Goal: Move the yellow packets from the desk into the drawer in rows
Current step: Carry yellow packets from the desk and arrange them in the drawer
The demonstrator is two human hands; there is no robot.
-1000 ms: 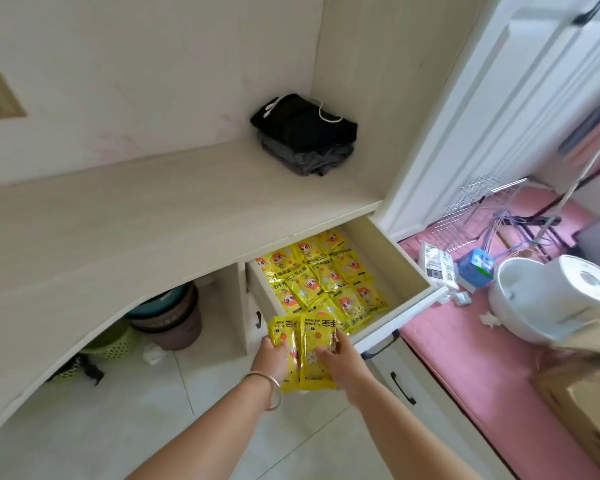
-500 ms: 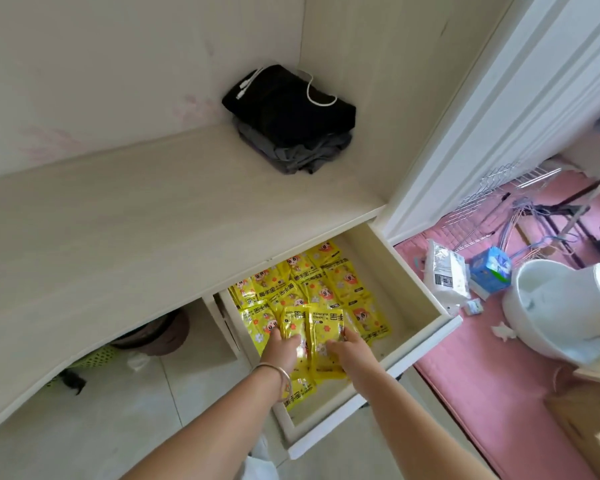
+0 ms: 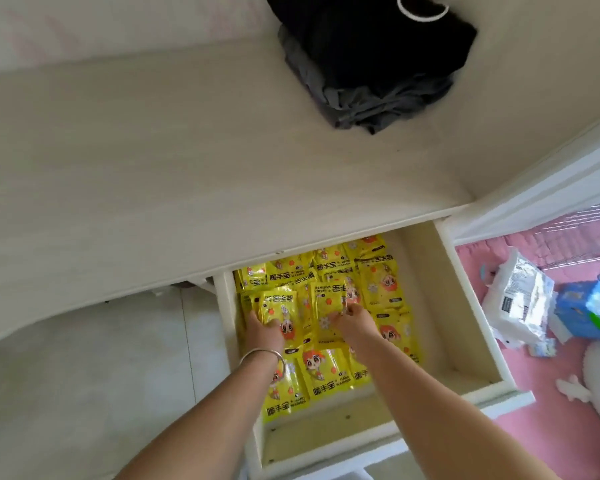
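Left hand (image 3: 264, 330) and right hand (image 3: 355, 322) each pinching 1 glossy yellow cartoon-printed packet (image 3: 277, 304), over rows inside open cream wooden drawer (image 3: 471, 308).

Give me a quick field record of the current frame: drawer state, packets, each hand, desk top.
drawer: open, bare strip along its right side and front
yellow packets: overlapping rows fill the left and middle of the drawer
left hand: in the drawer, grip on one packet
right hand: in the drawer, grip on a second packet
desk: no yellow packets visible on it; folded dark clothes at back right
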